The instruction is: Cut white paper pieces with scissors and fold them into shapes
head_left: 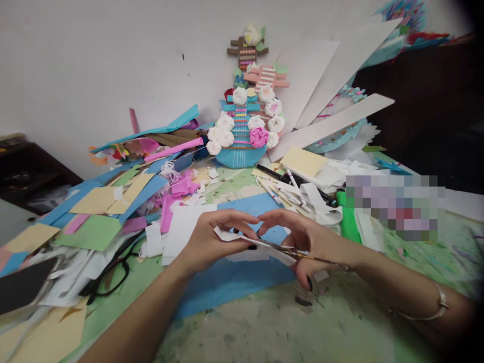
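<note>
In the middle of the view, my left hand (pixel 217 232) pinches a small piece of white paper (pixel 227 235) between thumb and fingers. My right hand (pixel 306 237) is curled around a slim pair of scissors (pixel 321 259), seen nearly edge-on, with the blades against the paper. The fingertips of both hands come close together above it. Beneath them a blue sheet (pixel 238 282) lies on the green, stained table (pixel 264 333). White sheets (pixel 181 229) lie beside my left hand. The scissors' finger loops are partly hidden by my right hand.
Paper guitars with flowers (pixel 240 126) lean against the wall. Coloured paper scraps (pixel 88 232), a black looped item (pixel 117 277) and a dark-screened device (pixel 26 282) lie left. Pens (pixel 272 173), paper rolls (pixel 270 191) and a green item (pixel 348 217) lie right.
</note>
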Action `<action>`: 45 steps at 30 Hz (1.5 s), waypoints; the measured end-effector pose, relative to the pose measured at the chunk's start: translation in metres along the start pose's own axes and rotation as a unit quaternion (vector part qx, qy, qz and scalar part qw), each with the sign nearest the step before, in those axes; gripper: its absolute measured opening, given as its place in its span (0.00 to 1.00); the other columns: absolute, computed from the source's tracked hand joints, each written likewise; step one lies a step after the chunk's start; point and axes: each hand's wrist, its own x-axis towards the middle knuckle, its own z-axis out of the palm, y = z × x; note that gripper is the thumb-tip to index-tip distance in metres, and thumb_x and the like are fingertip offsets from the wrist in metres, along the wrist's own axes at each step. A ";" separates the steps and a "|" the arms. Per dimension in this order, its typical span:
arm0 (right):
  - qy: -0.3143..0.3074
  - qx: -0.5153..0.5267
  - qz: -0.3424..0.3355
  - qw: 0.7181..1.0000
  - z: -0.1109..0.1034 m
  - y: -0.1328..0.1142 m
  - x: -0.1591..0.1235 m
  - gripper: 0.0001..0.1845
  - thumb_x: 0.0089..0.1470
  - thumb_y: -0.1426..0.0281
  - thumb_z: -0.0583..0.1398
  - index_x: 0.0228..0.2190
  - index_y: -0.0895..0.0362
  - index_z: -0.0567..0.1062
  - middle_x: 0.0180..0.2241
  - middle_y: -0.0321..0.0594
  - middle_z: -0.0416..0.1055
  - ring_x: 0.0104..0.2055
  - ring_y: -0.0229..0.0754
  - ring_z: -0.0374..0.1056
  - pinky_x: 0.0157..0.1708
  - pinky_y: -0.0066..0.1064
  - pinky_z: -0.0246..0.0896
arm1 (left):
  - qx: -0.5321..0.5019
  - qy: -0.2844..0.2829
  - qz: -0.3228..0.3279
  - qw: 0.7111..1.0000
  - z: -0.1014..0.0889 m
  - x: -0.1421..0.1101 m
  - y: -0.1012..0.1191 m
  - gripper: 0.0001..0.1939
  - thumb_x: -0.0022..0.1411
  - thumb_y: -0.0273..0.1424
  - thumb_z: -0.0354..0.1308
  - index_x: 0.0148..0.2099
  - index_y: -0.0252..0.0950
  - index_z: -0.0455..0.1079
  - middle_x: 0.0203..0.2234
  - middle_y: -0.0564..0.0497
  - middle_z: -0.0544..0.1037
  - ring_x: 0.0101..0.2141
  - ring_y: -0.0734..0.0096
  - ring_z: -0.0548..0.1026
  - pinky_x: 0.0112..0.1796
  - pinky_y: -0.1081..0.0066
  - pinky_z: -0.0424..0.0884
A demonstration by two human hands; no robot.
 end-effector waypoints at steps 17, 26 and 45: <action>0.032 -0.032 -0.002 0.999 0.000 -0.002 0.001 0.50 0.29 0.65 0.75 0.53 0.45 0.59 0.48 0.39 0.60 0.17 0.20 0.54 0.11 0.17 0.47 | 0.046 -0.005 -0.019 0.999 -0.001 -0.001 -0.001 0.15 0.48 0.23 0.65 0.41 0.35 0.75 0.27 0.49 0.82 0.28 0.65 0.80 0.29 0.73 0.73; 0.041 -0.051 -0.001 0.998 -0.002 -0.001 0.001 0.51 0.29 0.63 0.74 0.54 0.43 0.59 0.46 0.37 0.61 0.17 0.20 0.56 0.10 0.16 0.47 | 0.044 0.009 -0.042 0.998 -0.003 0.001 -0.003 0.15 0.48 0.29 0.68 0.40 0.34 0.76 0.27 0.47 0.82 0.28 0.64 0.80 0.27 0.73 0.74; 0.040 0.002 -0.006 0.999 -0.001 0.003 0.000 0.49 0.33 0.61 0.73 0.55 0.46 0.58 0.47 0.39 0.58 0.22 0.23 0.57 0.16 0.18 0.56 | 0.001 0.076 -0.018 0.997 -0.007 0.002 -0.006 0.14 0.44 0.29 0.71 0.36 0.33 0.76 0.25 0.48 0.81 0.28 0.63 0.81 0.27 0.74 0.79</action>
